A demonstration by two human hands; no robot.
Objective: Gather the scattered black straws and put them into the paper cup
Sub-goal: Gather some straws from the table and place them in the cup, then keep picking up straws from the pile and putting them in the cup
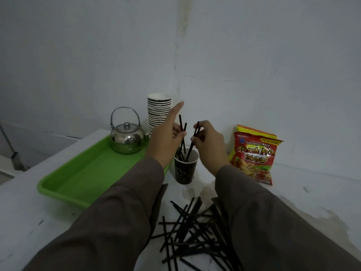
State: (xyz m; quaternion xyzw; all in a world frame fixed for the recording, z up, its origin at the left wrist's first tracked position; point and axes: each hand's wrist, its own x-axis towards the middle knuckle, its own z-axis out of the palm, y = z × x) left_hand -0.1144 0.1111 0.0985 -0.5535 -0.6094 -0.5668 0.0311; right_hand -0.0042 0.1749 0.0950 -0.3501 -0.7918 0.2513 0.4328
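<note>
A dark paper cup (pixel 185 171) stands upright on the white table, with several black straws standing in it. My left hand (pixel 166 139) is just above and left of the cup, its thumb and fingers pinched on black straws (pixel 182 126) whose lower ends reach into the cup; its forefinger points up. My right hand (pixel 210 143) is above and right of the cup, pinching a black straw (pixel 193 139) that slants down into the cup. A heap of scattered black straws (pixel 195 229) lies on the table near me, partly hidden by both sleeves.
A green tray (pixel 78 177) lies left of the cup with a steel kettle (pixel 127 139) on its far end. A stack of paper cups (pixel 159 112) stands behind my left hand. Red and yellow snack bags (pixel 254 153) lean against the wall on the right.
</note>
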